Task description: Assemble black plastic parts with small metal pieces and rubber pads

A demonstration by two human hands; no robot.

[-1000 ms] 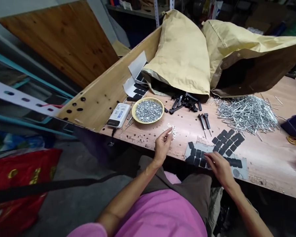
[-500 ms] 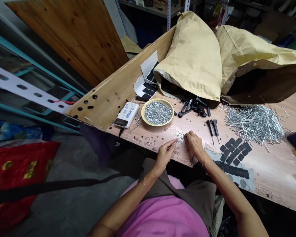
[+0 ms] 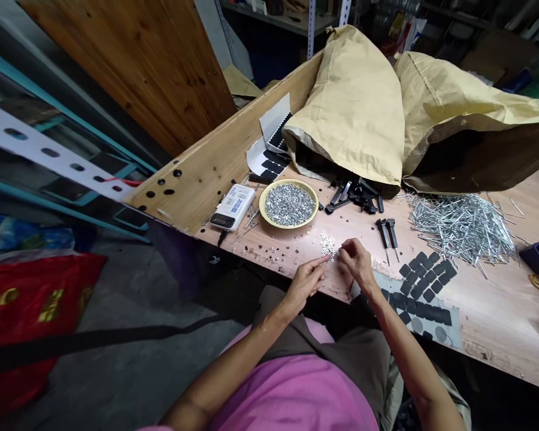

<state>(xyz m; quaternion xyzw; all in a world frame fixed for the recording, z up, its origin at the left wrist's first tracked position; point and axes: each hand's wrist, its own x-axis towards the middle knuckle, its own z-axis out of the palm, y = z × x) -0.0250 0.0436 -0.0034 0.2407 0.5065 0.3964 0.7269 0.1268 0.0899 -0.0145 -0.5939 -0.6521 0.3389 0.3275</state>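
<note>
Beside the table's front edge, my left hand [image 3: 306, 278] is closed in a pinch, with a thin silvery metal piece at its fingertips, too small to make out clearly. My right hand [image 3: 357, 263] faces it, thumb and fingers pinched together; whatever they hold is hidden. Both sets of fingertips nearly meet at the near side of a scatter of small metal washers [image 3: 327, 242]. Behind them stands a yellow bowl [image 3: 261, 218] heaped with small shiny metal pieces. Two black plastic parts with thin metal shafts [image 3: 387, 233] lie right of my right hand.
A pile of metal pins [image 3: 462, 227] lies on the right, near black pads [image 3: 426, 276] on a grey sheet. Two open paper sacks [image 3: 348, 108] stand behind black plastic parts [image 3: 357, 194]. A white device [image 3: 233, 206] lies left of the bowl, by a wooden side board [image 3: 215, 167].
My left hand has moved slightly right, toward the washers, its index finger now straighter. My right hand has lifted and turned a little, fingertips still pinched. The view has shifted slightly.
</note>
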